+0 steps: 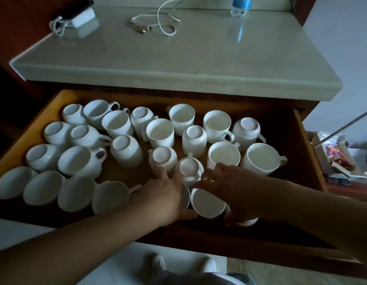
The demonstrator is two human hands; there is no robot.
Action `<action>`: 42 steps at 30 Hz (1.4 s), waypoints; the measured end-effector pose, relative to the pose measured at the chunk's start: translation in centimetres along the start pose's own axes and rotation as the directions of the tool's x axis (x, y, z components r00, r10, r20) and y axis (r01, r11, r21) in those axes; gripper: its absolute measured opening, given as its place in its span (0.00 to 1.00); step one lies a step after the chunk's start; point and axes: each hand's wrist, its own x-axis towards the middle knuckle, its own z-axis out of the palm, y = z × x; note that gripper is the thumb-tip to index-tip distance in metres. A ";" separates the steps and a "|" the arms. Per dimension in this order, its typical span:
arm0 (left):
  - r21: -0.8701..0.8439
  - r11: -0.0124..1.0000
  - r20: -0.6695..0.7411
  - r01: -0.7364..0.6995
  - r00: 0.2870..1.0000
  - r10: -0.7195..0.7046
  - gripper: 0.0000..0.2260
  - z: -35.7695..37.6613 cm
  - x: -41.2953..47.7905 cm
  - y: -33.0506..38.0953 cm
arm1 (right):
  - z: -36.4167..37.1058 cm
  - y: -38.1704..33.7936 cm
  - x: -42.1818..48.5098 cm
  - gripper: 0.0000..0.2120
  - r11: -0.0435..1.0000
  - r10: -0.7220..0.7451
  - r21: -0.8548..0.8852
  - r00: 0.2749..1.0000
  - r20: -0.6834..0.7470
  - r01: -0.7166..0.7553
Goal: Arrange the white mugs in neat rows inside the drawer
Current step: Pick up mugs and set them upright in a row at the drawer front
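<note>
Pale stone surface (157,58) above, with a white cable (160,19), a charger block (81,14) and a blue-labelled bottle (240,5) on it. Below, the wooden drawer (44,112) pulled open toward me.

White mugs (160,132) crowd the drawer floor. Mixed: some upright, some bottom-up, handles pointing every way. Near edge, left: four upright mugs (75,192) touching side by side, a started row.

My left hand (164,194) lies at the near edge, middle. Fingers (168,175) spread loose, tips against two bottom-up mugs; palm hides part of another mug. Not clenched on anything I can see.

My right hand (238,188) just beside it. Fingers (207,178) curl over the rim of an upright mug (207,204), thumb low at its right side; grasping it, at the near edge, right of the row. One more mug (248,222) peeks out under this hand.

Cluttered box (339,157) off right, blurred.
</note>
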 end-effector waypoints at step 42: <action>0.041 0.834 0.201 -0.550 0.823 0.532 0.45 -2.4 0.5 -9.4 | -0.2 -6.0 5.5 0.49 0.914 0.290 0.289 0.957 0.021 -0.284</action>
